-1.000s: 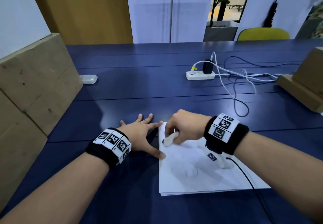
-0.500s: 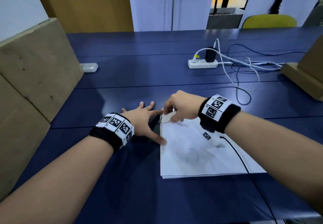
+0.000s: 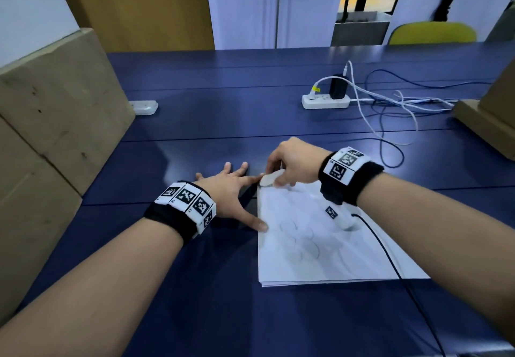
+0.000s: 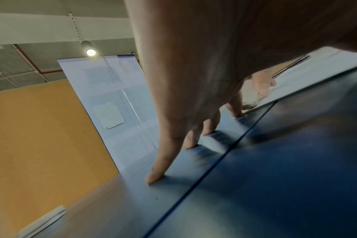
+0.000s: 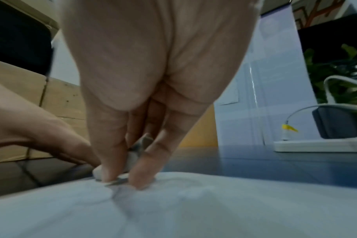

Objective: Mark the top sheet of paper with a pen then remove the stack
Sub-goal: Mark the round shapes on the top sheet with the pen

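Right hand (image 3: 292, 161) fingers pinch white stubby pen (image 3: 271, 179) on white paper stack (image 3: 328, 256) | left hand (image 3: 231, 192) fingers spread flat on dark blue desk (image 3: 223, 122)

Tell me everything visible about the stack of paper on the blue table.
The stack of paper is a thin pile of white sheets lying flat on the blue table, its near edges slightly fanned. The top sheet carries faint grey looping scribbles. The left hand lies spread beside its left edge, the thumb tip touching that edge. The right hand grips a white pen at the far left corner, fingertips pressing on the sheet. A black cable runs over its right part.
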`<state>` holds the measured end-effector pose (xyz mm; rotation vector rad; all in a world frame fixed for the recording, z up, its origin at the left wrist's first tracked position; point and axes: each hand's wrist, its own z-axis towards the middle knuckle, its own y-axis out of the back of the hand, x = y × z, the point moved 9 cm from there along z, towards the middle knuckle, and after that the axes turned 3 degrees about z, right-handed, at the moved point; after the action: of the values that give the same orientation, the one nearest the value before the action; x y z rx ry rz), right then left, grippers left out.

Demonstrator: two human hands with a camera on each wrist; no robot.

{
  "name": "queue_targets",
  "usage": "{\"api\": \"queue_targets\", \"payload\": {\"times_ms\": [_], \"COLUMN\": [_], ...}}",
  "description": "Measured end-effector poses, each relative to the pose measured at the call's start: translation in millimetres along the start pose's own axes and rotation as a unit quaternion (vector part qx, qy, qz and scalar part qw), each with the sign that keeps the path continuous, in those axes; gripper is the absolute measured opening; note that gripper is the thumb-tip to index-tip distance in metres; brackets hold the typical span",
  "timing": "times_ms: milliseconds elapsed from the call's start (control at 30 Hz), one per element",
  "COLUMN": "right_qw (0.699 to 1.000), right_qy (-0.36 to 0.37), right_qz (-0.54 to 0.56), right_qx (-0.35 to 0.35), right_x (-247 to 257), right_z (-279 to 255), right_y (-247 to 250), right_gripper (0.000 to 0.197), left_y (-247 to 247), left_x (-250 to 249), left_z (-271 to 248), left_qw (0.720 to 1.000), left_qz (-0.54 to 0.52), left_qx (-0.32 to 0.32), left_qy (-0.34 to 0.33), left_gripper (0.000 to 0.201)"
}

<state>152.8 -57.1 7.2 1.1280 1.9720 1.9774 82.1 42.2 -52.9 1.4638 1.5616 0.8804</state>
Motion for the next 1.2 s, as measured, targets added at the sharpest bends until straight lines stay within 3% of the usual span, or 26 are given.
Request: {"api": "queue_targets", "payload": {"times_ms": [100, 267, 433, 533, 700, 900, 967, 1200], "right_qw": [1.000, 0.992, 0.999, 0.999, 0.992, 0.999, 0.999, 0.991], "right_qy": [0.002, 0.018, -0.024, -0.034, 0.017, -0.040, -0.040, 0.010], "right_qz": [-0.002, -0.011, 0.020, 0.025, -0.007, -0.012, -0.016, 0.008], "right_qx": [0.007, 0.127, 0.026, 0.017, 0.127, -0.004, -0.011, 0.135], "right_x": [-0.1, 12.6, -9.0, -14.9, 13.0, -17.1, -20.9, -0.1], "right_z": [-2.0, -20.5, 2.1, 0.6, -25.2, 4.0, 4.6, -14.9], "right_y": [-2.7, -27.2, -3.1, -3.4, -30.3, 1.0, 1.6, -30.2], "right_gripper": [0.019, 0.020, 0.015, 0.014, 0.015, 0.014, 0.013, 0.016], "left_y": [-0.9, 0.0, 0.1, -1.6, -3.3, -3.2, -3.2, -2.5], "left_x": [0.3, -0.1, -0.7, 0.8, 3.0, 3.0, 2.6, 1.5], "left_z": [0.6, -0.3, -0.7, 1.3, 5.2, 3.1, 2.6, 2.4], "left_qw": [1.000, 1.000, 1.000, 1.000, 1.000, 1.000, 1.000, 1.000], "left_qz": [0.000, 0.007, 0.002, 0.003, 0.005, 0.002, 0.006, 0.010], "left_qx": [0.003, 0.003, 0.008, 0.010, 0.010, 0.010, 0.009, 0.010], "left_qy": [0.001, 0.004, 0.002, 0.001, 0.000, 0.001, 0.001, -0.001], "left_gripper": [0.125, 0.126, 0.125, 0.127, 0.128, 0.127, 0.127, 0.128]}}
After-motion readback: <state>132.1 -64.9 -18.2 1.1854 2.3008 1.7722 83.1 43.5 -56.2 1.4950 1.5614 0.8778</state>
